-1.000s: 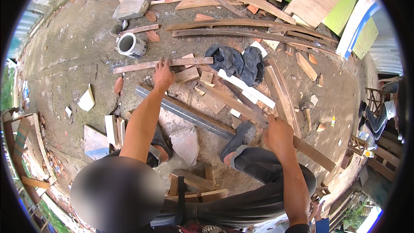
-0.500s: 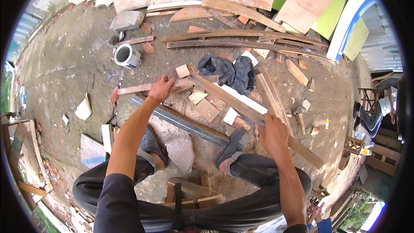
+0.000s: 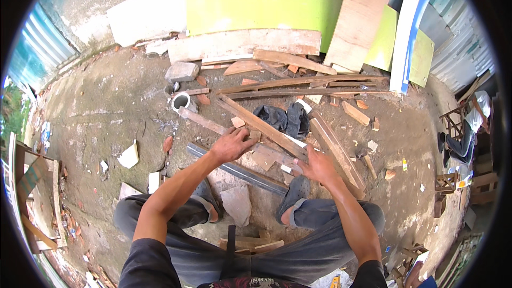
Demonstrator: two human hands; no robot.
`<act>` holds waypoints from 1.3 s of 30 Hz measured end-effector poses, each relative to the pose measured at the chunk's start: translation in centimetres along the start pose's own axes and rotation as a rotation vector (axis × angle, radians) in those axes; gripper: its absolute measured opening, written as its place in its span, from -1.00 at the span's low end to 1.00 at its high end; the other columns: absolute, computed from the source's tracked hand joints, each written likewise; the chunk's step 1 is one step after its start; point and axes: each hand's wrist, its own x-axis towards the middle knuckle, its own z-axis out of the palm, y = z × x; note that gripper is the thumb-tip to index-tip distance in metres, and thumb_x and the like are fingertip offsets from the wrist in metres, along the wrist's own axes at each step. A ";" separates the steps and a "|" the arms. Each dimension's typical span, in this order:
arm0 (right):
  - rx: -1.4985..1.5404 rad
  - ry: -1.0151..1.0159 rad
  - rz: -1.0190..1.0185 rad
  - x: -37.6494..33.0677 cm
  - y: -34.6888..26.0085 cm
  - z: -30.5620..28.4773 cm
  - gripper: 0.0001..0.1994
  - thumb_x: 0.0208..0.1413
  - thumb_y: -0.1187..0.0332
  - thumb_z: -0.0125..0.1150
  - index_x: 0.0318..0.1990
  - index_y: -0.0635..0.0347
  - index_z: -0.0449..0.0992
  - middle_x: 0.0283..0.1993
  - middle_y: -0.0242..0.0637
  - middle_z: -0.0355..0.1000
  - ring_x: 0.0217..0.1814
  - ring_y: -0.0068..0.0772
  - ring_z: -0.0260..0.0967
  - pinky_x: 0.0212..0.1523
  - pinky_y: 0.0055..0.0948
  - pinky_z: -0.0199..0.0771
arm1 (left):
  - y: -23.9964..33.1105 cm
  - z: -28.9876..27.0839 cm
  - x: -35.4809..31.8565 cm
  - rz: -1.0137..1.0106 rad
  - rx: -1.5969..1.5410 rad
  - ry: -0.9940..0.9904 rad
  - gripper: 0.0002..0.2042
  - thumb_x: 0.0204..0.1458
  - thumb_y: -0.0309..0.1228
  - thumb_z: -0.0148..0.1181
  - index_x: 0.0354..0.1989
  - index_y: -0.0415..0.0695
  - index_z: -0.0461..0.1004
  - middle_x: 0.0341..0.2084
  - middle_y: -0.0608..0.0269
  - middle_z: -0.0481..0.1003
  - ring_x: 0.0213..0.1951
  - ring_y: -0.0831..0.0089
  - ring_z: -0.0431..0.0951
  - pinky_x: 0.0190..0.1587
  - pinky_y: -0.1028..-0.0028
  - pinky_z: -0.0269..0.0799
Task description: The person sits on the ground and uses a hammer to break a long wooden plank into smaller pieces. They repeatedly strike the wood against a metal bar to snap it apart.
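A narrow, weathered wooden strip (image 3: 201, 121) lies slantwise in front of me. My left hand (image 3: 233, 145) has its fingers curled over the strip's middle. At the strip's right end, my right hand (image 3: 316, 164) grips it. A longer brown wooden batten (image 3: 260, 122) lies just beyond, crossing toward the right, partly hidden by my right hand. Below the strip a dark grey bar-like length (image 3: 248, 176) rests on the ground by my shoes. Small board offcuts (image 3: 262, 160) lie between the strip and this bar.
Crumpled black things (image 3: 296, 120) lie beyond the batten. A paint can (image 3: 183, 103) and a stone block (image 3: 181, 71) stand at the far left. Long timbers (image 3: 304, 82) lie before a leaning green panel (image 3: 256, 2). A hammer (image 3: 369, 166) is at right; a seated person (image 3: 469, 133) is farther right.
My right hand has let go of the long batten, now lying farther away, and has taken the wooden strip's end. My left hand has brought the strip rightward. The view has tilted up.
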 end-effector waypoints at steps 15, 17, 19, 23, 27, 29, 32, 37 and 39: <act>0.327 0.154 0.283 -7.6 -4.5 -6.6 -0.38 0.10 0.05 0.32 0.13 0.34 0.27 -0.18 0.19 0.47 -0.16 0.02 0.48 -0.18 -0.10 0.44 | 5.2 -2.0 7.1 -0.638 -0.902 0.771 -0.24 0.08 0.07 0.14 0.34 -0.20 0.14 0.30 -0.13 0.15 0.33 -0.08 0.13 0.35 0.02 -0.01; 0.378 0.198 0.288 -8.4 -5.4 -6.4 -0.38 0.10 0.06 0.32 0.13 0.33 0.27 -0.19 0.19 0.47 -0.19 0.03 0.49 -0.20 -0.11 0.44 | 5.8 -2.4 7.8 -0.949 -1.739 0.442 -0.06 0.08 0.31 -0.04 0.40 -0.25 -0.01 0.36 -0.17 0.05 0.37 -0.08 0.06 0.38 0.02 -0.07; 0.453 0.212 0.275 -9.2 -5.9 -6.2 -0.39 0.10 0.06 0.33 0.13 0.32 0.28 -0.20 0.18 0.48 -0.21 0.04 0.51 -0.21 -0.12 0.46 | 6.6 -3.1 8.3 -0.822 -2.307 0.425 0.04 0.01 0.45 -0.21 0.42 -0.25 -0.09 0.38 -0.14 0.03 0.39 -0.02 0.02 0.40 0.04 -0.11; 0.399 0.252 0.208 -10.8 -6.1 -4.9 -0.47 0.09 0.07 0.31 -0.01 0.33 0.32 -0.35 0.12 0.48 -0.20 0.16 0.48 -0.18 -0.07 0.44 | 5.6 -5.0 9.1 -0.604 -2.622 0.708 0.03 0.00 0.49 -0.32 0.38 -0.25 0.05 0.29 -0.03 0.22 0.27 0.04 0.24 0.31 0.09 0.11; 0.464 0.174 0.228 -11.3 -5.7 -2.1 -0.38 0.07 0.05 0.34 0.10 0.36 0.32 -0.15 0.16 0.49 -0.05 0.09 0.47 -0.01 -0.15 0.43 | 3.9 -5.4 9.1 -0.586 -2.499 0.899 -0.13 0.10 0.39 -0.30 0.28 -0.17 0.24 0.14 0.09 0.40 0.13 0.10 0.39 0.20 0.14 0.28; 0.593 0.157 0.198 -10.7 -6.0 -1.1 -0.38 0.08 0.09 0.36 0.14 0.37 0.32 -0.05 0.11 0.46 0.01 -0.09 0.44 0.03 -0.23 0.39 | 1.9 -5.2 8.8 -0.551 -2.396 0.870 -0.17 0.07 0.37 -0.17 0.31 -0.10 0.22 0.19 0.14 0.35 0.19 0.17 0.33 0.25 0.16 0.21; 0.704 0.126 0.219 -10.8 -4.2 2.6 -0.34 0.09 0.08 0.35 0.18 0.41 0.28 0.06 0.09 0.42 0.12 -0.16 0.38 0.13 -0.27 0.33 | 3.1 -7.0 8.5 -0.530 -2.308 0.817 -0.18 0.08 0.36 -0.13 0.33 -0.04 0.20 0.24 0.17 0.31 0.21 0.26 0.32 0.25 0.26 0.21; 1.099 -0.038 0.174 -11.7 -2.6 6.9 -0.36 0.11 0.19 0.37 0.25 0.31 0.25 0.16 -0.23 0.35 0.24 -0.41 0.18 0.28 -0.38 0.14 | 1.6 -10.1 7.5 -0.357 -2.271 0.801 -0.29 0.16 0.28 -0.18 0.36 0.08 0.16 0.28 0.16 0.28 0.13 0.31 0.41 0.12 0.31 0.38; 1.161 -0.065 0.185 -12.2 -2.1 8.7 -0.35 0.10 0.19 0.38 0.26 0.31 0.25 0.19 -0.22 0.34 0.25 -0.39 0.18 0.28 -0.38 0.13 | 1.4 -11.0 7.1 -0.277 -2.184 0.826 -0.38 0.23 0.21 -0.23 0.36 0.15 0.15 0.29 0.17 0.28 0.10 0.37 0.43 -0.01 0.40 0.48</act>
